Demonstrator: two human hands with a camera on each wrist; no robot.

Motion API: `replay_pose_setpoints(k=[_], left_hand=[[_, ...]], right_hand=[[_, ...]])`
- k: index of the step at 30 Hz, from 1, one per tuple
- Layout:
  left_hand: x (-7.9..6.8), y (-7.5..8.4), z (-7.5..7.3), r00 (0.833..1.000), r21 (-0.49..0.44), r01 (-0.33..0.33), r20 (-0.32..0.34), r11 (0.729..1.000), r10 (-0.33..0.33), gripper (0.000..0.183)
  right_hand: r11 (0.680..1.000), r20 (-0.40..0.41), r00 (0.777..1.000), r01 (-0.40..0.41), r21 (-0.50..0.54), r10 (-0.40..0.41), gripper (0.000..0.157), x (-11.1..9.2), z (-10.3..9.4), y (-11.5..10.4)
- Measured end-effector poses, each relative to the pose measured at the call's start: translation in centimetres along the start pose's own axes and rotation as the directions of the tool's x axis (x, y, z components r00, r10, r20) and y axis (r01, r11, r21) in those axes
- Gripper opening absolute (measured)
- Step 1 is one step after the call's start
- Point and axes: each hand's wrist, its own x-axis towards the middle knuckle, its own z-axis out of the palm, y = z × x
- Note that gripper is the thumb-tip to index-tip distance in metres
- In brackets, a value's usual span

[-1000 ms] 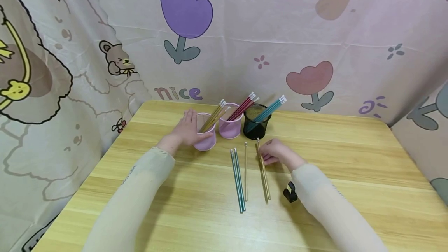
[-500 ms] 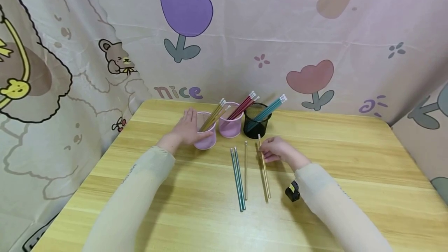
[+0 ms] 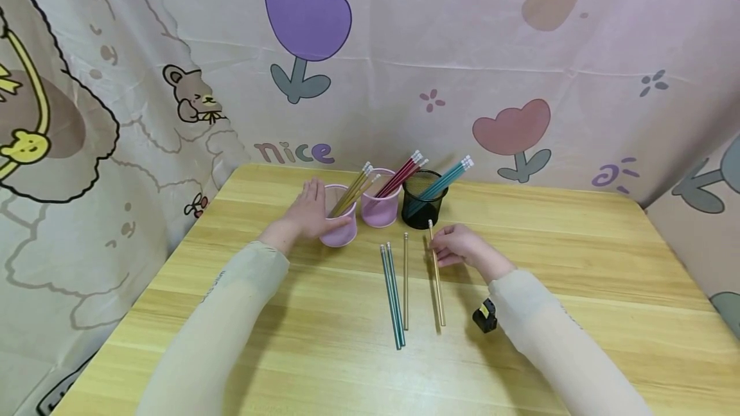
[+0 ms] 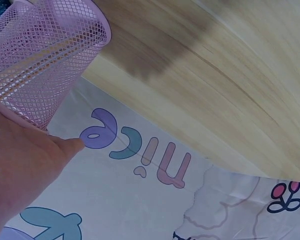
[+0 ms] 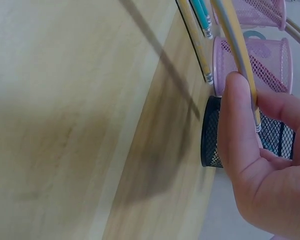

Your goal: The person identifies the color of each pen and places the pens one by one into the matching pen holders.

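Observation:
At the left of the head view, my left hand (image 3: 306, 214) holds a pink mesh pencil cup (image 3: 340, 237), thumb across its front and fingers at its far left side. Several gold pencils (image 3: 354, 192) lean in that cup. My right hand (image 3: 462, 250) pinches one gold pencil (image 3: 438, 297) near its eraser end, thumb and finger on either side of it. In the right wrist view the pinched pencil (image 5: 242, 57) is lifted, its shadow falling on the table. Another gold pencil (image 3: 406, 287) and two teal pencils (image 3: 393, 300) lie to the left of it.
A second pink cup (image 3: 378, 214) holds dark red pencils (image 3: 399, 177). Beside it, a black mesh cup (image 3: 421, 216) holds teal pencils (image 3: 445, 180). Near my right sleeve sits a small black object (image 3: 484, 316) with a yellow patch. A printed cloth (image 3: 405, 31) hangs behind the wooden table (image 3: 324, 352).
My right hand has shifted slightly up and to the right with the gold pencil, whose eraser end now stands nearer the black cup. The left hand stays on the pink cup.

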Motion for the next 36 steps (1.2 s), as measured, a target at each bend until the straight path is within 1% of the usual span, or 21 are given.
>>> replay_pose_setpoints(k=[4,5,6,8,10,11,12,13,15,17,18,19,20,22,23,24,25,28,31,34,36], left_hand=[[0.0,0.0,0.0,1.0,0.004,0.002,-0.001,1.0,-0.002,0.106],[0.0,0.0,0.0,1.0,0.004,-0.001,-0.002,1.0,0.001,0.106],[0.0,0.0,0.0,1.0,0.006,-0.001,-0.001,1.0,0.001,0.106],[0.0,-0.1,0.0,1.0,0.008,-0.002,-0.004,1.0,0.002,0.105],[0.0,-0.1,0.0,1.0,0.008,-0.001,-0.005,1.0,0.001,0.105],[0.0,-0.1,0.0,1.0,0.007,-0.001,-0.006,1.0,0.001,0.105],[0.0,-0.1,0.0,1.0,0.007,0.002,-0.006,1.0,-0.002,0.105],[0.0,-0.1,0.0,1.0,0.006,0.002,-0.007,1.0,-0.002,0.105],[0.0,-0.1,0.0,1.0,0.004,0.003,-0.005,1.0,-0.003,0.105],[-0.1,-0.1,0.0,1.0,0.0,0.002,-0.003,1.0,-0.002,0.105],[-0.1,-0.1,0.0,1.0,-0.003,0.002,-0.003,1.0,-0.002,0.105],[0.0,-0.1,0.0,1.0,-0.005,0.001,-0.002,1.0,-0.001,0.105],[0.0,-0.1,0.0,1.0,-0.007,0.0,-0.002,1.0,0.0,0.105],[0.0,-0.1,0.1,1.0,-0.009,-0.002,-0.001,1.0,0.002,0.105],[0.0,-0.1,0.1,1.0,-0.009,-0.003,-0.004,1.0,0.003,0.105],[0.0,-0.2,0.1,1.0,-0.01,-0.003,-0.004,1.0,0.003,0.105],[0.0,-0.2,0.1,1.0,-0.01,-0.002,-0.002,1.0,0.002,0.105],[0.0,-0.2,0.2,1.0,-0.004,-0.003,-0.001,1.0,0.003,0.105],[0.0,-0.2,0.1,1.0,0.002,-0.002,0.004,1.0,0.002,0.105],[-0.1,-0.1,0.0,1.0,0.007,-0.005,0.002,1.0,0.005,0.105],[-0.1,0.0,0.0,1.0,0.006,-0.006,-0.002,1.0,0.006,0.104]], right_hand=[[0.999,-0.006,0.999,0.033,0.027,-0.033,0.012,0.0,-0.3,0.0],[0.995,0.017,0.997,0.077,0.063,-0.078,0.013,0.6,-0.7,0.5],[0.992,0.017,0.995,0.099,0.082,-0.101,0.013,0.5,-0.8,0.3],[0.983,-0.007,0.99,0.141,0.12,-0.141,0.012,0.3,-0.9,-0.1],[0.967,-0.062,0.981,0.193,0.165,-0.185,0.01,0.0,-0.6,-1.0],[0.955,-0.096,0.973,0.227,0.19,-0.212,0.009,-0.2,-0.5,-1.4],[0.953,-0.156,0.965,0.239,0.188,-0.211,0.006,-1.1,0.1,-2.5],[0.937,-0.2,0.952,0.274,0.215,-0.232,0.005,-1.3,0.4,-3.1],[0.895,-0.289,0.916,0.356,0.268,-0.278,0.004,-1.6,1.0,-4.3],[0.841,-0.384,0.871,0.436,0.319,-0.306,0.004,-1.7,1.7,-5.4],[0.813,-0.435,0.843,0.477,0.333,-0.317,0.006,-1.7,2.2,-5.9],[0.779,-0.489,0.81,0.521,0.349,-0.323,0.006,-1.6,2.6,-6.4],[0.752,-0.535,0.776,0.562,0.345,-0.334,0.008,-1.5,3.0,-6.8],[0.692,-0.607,0.715,0.632,0.349,-0.347,0.011,-1.1,3.8,-7.7],[0.668,-0.632,0.69,0.659,0.346,-0.353,0.009,-0.9,4.2,-8.1],[0.65,-0.648,0.672,0.678,0.344,-0.358,0.009,-0.7,4.5,-8.5],[0.635,-0.659,0.662,0.69,0.347,-0.358,0.008,-0.5,4.8,-8.8],[0.617,-0.661,0.66,0.698,0.363,-0.357,0.008,0.1,5.5,-9.7],[0.616,-0.66,0.663,0.696,0.369,-0.354,0.009,0.5,6.0,-10.3],[0.616,-0.668,0.655,0.7,0.361,-0.353,0.01,0.9,6.3,-10.7],[0.617,-0.68,0.644,0.705,0.349,-0.351,0.01,1.2,6.4,-10.8]])
